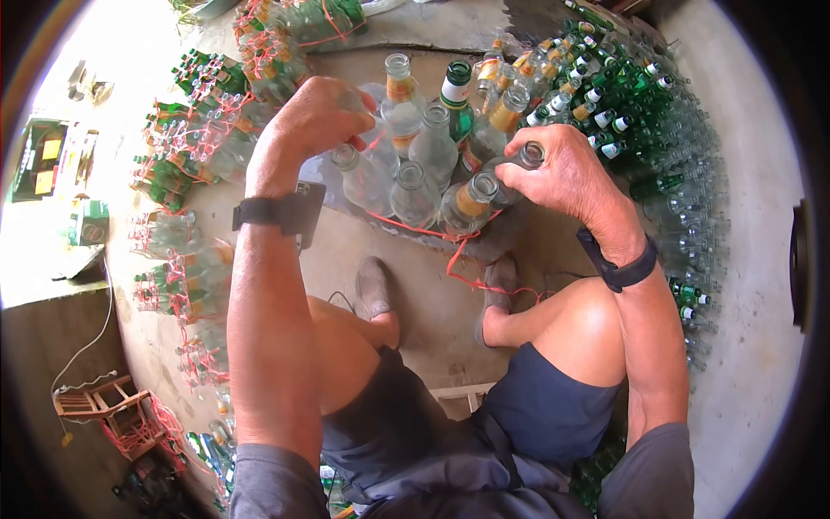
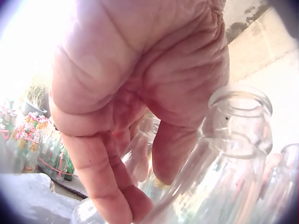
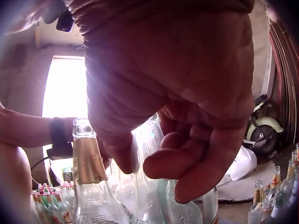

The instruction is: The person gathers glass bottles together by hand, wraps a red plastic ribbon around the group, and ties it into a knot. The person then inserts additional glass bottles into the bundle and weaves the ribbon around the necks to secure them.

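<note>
Several glass bottles stand in a tight cluster; among them are a clear one [image 1: 414, 195], one with a gold neck label [image 1: 474, 197] and a green one [image 1: 456, 91]. A red string [image 1: 415, 228] runs round the front of their bases. My left hand [image 1: 324, 121] is at the cluster's left side, thumb and fingers curled round a clear bottle's neck [image 2: 145, 133], partly hidden by the fingers. On the right side, my right hand [image 1: 562, 169] grips the neck of a clear bottle [image 1: 531, 155]. Beside that hand is a gold-labelled bottle [image 3: 88, 163].
Red-tied bundles of bottles [image 1: 194, 268] line the left side. Many green bottles [image 1: 661, 186] and clear ones are packed at the right, near the wall [image 1: 748, 112]. A small wooden stool [image 1: 108, 406] lies at the lower left. Both feet are on the floor below the cluster.
</note>
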`<state>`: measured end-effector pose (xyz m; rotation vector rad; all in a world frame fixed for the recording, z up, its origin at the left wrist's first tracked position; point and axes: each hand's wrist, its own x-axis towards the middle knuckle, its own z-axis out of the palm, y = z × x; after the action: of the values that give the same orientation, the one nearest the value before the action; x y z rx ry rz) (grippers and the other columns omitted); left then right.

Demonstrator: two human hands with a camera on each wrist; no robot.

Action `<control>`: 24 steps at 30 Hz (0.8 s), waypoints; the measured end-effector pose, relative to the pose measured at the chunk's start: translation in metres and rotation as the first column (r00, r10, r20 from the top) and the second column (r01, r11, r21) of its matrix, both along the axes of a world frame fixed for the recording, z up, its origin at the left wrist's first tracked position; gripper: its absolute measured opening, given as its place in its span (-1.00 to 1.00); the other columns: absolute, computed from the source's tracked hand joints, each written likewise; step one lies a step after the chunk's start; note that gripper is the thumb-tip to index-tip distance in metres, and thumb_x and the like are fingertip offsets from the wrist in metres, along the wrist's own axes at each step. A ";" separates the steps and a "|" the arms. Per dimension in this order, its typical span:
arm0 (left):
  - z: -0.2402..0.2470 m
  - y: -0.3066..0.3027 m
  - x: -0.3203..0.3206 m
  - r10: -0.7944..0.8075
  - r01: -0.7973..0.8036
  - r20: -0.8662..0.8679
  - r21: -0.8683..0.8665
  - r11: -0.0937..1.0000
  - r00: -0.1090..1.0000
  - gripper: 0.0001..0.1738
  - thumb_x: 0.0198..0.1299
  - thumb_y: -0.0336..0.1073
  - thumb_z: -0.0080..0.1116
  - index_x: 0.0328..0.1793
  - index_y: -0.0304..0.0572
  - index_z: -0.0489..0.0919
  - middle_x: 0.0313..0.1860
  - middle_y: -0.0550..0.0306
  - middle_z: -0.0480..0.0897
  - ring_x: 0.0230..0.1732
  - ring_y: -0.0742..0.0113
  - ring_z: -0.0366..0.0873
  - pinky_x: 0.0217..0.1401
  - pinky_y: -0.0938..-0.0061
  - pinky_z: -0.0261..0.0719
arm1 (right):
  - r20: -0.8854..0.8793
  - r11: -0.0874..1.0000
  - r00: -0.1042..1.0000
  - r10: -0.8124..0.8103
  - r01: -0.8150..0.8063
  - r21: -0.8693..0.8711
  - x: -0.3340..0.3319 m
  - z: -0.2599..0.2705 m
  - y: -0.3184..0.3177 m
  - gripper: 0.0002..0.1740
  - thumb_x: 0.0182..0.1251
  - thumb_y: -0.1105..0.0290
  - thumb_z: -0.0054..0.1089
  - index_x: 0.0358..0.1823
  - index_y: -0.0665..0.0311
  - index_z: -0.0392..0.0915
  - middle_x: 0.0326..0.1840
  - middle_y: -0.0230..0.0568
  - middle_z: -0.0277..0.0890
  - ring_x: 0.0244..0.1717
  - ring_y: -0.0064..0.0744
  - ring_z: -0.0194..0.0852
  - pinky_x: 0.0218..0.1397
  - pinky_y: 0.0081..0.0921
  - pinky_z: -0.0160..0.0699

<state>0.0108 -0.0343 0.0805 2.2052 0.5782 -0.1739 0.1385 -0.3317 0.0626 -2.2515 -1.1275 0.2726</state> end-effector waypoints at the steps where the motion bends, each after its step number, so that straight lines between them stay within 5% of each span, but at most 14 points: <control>1: -0.001 0.001 0.000 -0.009 0.009 -0.002 0.011 1.000 1.000 -0.67 0.27 -0.28 0.38 0.13 -0.19 0.78 -0.35 0.09 0.80 -0.34 0.39 0.82 -0.25 0.45 0.70 | 0.002 1.000 1.000 0.002 -0.002 0.003 0.000 0.001 0.000 -0.68 0.06 0.19 0.47 -0.35 0.35 0.73 -0.47 0.09 0.66 -0.38 0.13 0.70 -0.21 -0.17 0.68; 4: 0.000 0.000 -0.002 -0.008 0.007 0.005 0.021 1.000 1.000 -0.67 0.26 -0.29 0.39 0.12 -0.19 0.78 -0.36 0.09 0.80 -0.34 0.38 0.83 -0.25 0.45 0.70 | -0.035 0.998 0.999 -0.031 0.030 -0.056 0.001 0.003 -0.002 -0.67 0.06 0.18 0.49 -0.34 0.34 0.74 -0.46 0.10 0.67 -0.36 0.14 0.71 -0.19 -0.16 0.68; 6: 0.001 -0.002 -0.003 0.000 0.000 0.014 0.021 1.000 1.000 -0.68 0.26 -0.29 0.39 0.12 -0.19 0.78 -0.36 0.09 0.80 -0.34 0.38 0.83 -0.25 0.45 0.70 | 0.025 0.995 1.000 -0.009 0.012 -0.098 0.004 0.000 -0.004 -0.63 0.10 0.22 0.57 -0.18 0.36 0.79 -0.40 0.04 0.73 -0.38 -0.21 0.76 -0.19 -0.33 0.69; 13: 0.000 -0.002 -0.002 0.055 -0.055 0.005 -0.022 0.998 0.998 -0.69 0.17 -0.33 0.37 0.03 -0.28 0.78 -0.34 0.06 0.82 -0.34 0.39 0.82 -0.19 0.40 0.71 | 0.039 0.996 0.999 -0.006 0.009 -0.087 0.005 -0.001 -0.005 -0.63 0.10 0.21 0.57 -0.19 0.36 0.79 -0.40 0.04 0.73 -0.38 -0.24 0.76 -0.18 -0.34 0.69; 15: -0.003 0.000 -0.003 0.060 -0.059 0.014 -0.042 0.997 0.998 -0.68 0.17 -0.33 0.37 0.03 -0.29 0.78 -0.33 0.06 0.82 -0.33 0.39 0.82 -0.20 0.40 0.71 | -0.067 0.997 0.997 -0.036 0.031 -0.073 0.004 0.002 -0.005 -0.61 0.05 0.12 0.54 -0.29 0.31 0.77 -0.40 0.09 0.69 -0.28 0.07 0.74 -0.13 -0.16 0.69; 24: -0.007 0.004 -0.004 -0.006 0.004 0.048 0.053 0.999 0.999 -0.66 0.22 -0.24 0.38 0.08 -0.22 0.77 -0.28 0.15 0.79 -0.35 0.43 0.80 -0.31 0.50 0.63 | -0.072 0.996 0.997 -0.002 -0.005 -0.093 0.006 0.011 -0.009 -0.35 0.05 -0.12 0.65 -0.12 0.36 0.77 -0.35 0.03 0.68 -0.32 -0.05 0.69 -0.14 -0.21 0.65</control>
<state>0.0067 -0.0298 0.0732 2.2558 0.5562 -0.1087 0.1446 -0.3407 0.0731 -2.3025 -1.0999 0.4117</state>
